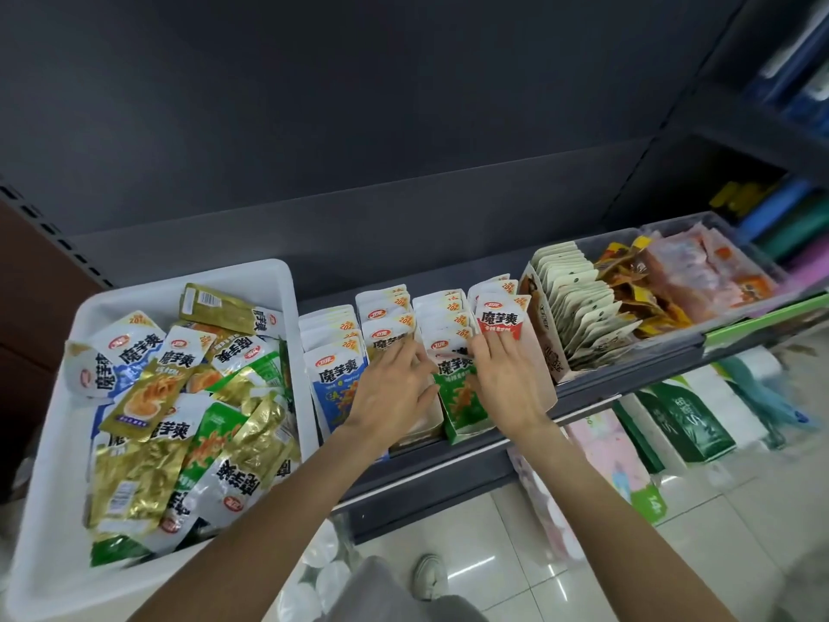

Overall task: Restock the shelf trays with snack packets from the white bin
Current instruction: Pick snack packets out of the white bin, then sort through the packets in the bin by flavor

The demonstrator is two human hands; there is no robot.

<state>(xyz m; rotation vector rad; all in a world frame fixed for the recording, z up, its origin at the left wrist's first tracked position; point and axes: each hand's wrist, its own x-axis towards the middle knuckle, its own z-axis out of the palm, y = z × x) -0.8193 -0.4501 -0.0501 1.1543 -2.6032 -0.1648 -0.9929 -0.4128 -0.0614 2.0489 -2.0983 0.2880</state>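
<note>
**Two hands at the trays**

Both arms reach forward from below, bare to the elbow, palms down over the row of paper trays [462, 424] on the dark shelf [596, 388]. Left hand [388, 392] lies flat, fingers straight and together, tips pressing the packets of the second tray right of the bin. Right hand [509, 383] is spread — its straight fingertips touch the red packet [500, 321] at the front of the fourth tray. Neither hand grips anything.

Packets read "魔芋爽", with a "20%" burst at one corner; a red oval logo is too small to read. Fronts run blue, green and red.

Left of the trays, touching the first, sits the white bin [58, 509] — smooth plastic, rounded corners — heaped with crinkled gold foil and glossy white packets [179, 419]. Right of the trays stand cream hang-tab pouches [578, 307] in a box.
</note>
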